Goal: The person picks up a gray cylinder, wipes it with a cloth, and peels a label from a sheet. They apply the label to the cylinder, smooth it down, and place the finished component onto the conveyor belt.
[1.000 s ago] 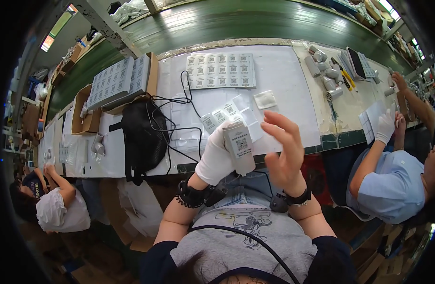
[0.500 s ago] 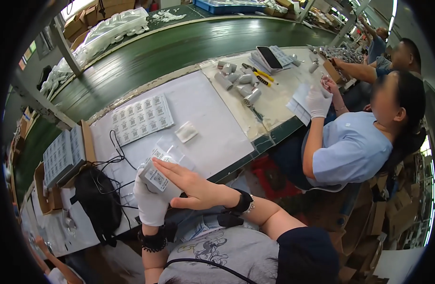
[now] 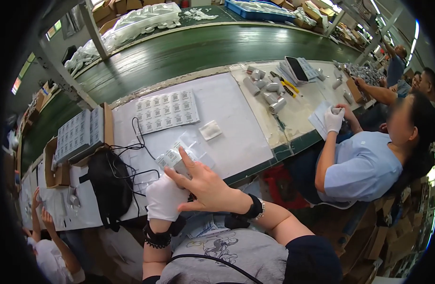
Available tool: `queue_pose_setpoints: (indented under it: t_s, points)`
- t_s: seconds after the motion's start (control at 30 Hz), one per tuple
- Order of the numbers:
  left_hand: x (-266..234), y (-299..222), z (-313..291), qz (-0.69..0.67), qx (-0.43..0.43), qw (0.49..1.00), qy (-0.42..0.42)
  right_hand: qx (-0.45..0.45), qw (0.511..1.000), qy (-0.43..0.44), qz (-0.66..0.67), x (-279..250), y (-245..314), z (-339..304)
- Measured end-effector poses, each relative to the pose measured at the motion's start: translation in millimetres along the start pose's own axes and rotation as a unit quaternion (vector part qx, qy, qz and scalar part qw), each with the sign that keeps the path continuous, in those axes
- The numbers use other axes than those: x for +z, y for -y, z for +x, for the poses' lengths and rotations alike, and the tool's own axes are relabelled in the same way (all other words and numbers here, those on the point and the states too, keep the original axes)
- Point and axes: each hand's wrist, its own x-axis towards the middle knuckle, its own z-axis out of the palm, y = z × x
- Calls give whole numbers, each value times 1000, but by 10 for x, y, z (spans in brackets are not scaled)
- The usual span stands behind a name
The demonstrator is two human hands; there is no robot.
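My left hand (image 3: 164, 198), in a white glove, is closed around a grey piece (image 3: 181, 169) that is mostly hidden behind my fingers. Over it is my bare right hand (image 3: 204, 186), fingers spread, the fingertips close to or touching the piece; contact is hard to tell. Just beyond both hands lie partly peeled, see-through label sheets (image 3: 198, 150). A stack of label sheets (image 3: 168, 113) printed with square codes rests farther back on the white table cover. Beside that stack is a small folded white cloth (image 3: 210, 130).
Left of my hands are a black bag (image 3: 108, 189), tangled black cables (image 3: 142, 139) and a cardboard box (image 3: 56, 163) with label sheets. A co-worker (image 3: 364, 161) sits at right near grey cylinders (image 3: 274, 102) and yellow-handled pliers (image 3: 288, 87). Behind runs a green conveyor belt (image 3: 194, 49).
My right hand's fingers were together, flat against a white label on the held piece; now they are spread. The left glove has turned, hiding that label. The whole view has shifted slightly.
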Motion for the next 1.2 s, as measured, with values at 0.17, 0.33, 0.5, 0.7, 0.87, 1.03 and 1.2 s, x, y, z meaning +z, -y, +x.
queue_pose_setpoints:
  t_s: [0.17, 0.33, 0.5, 0.7, 0.87, 1.03, 1.2]
  points:
    - [-124, 590, -85, -346, -2, 928, -135, 22, 979, -162, 124, -189, -543, 78]
    - [61, 2138, -746, -402, -167, 830, -349, 158, 896, -310, -275, -598, -2353, -183]
    - [-317, 2323, -552, -417, -209, 756, -460, 334, 886, -226, -230, -1153, -3625, -1332]
    - [-174, 4065, -1009, -167, -334, 799, -470, 331, 872, -288, -216, -823, -3097, -922]
    - [94, 4343, -792, 111, -309, 835, -443, 281, 885, -369, -23, -785, -2545, -859]
    - [-213, 4547, -1015, -41, -371, 817, -439, 197, 928, -312, 62, -696, -1570, -386]
    - [-729, 2938, -613, 61, -269, 818, -505, 81, 964, -235, 100, -509, -937, -198]
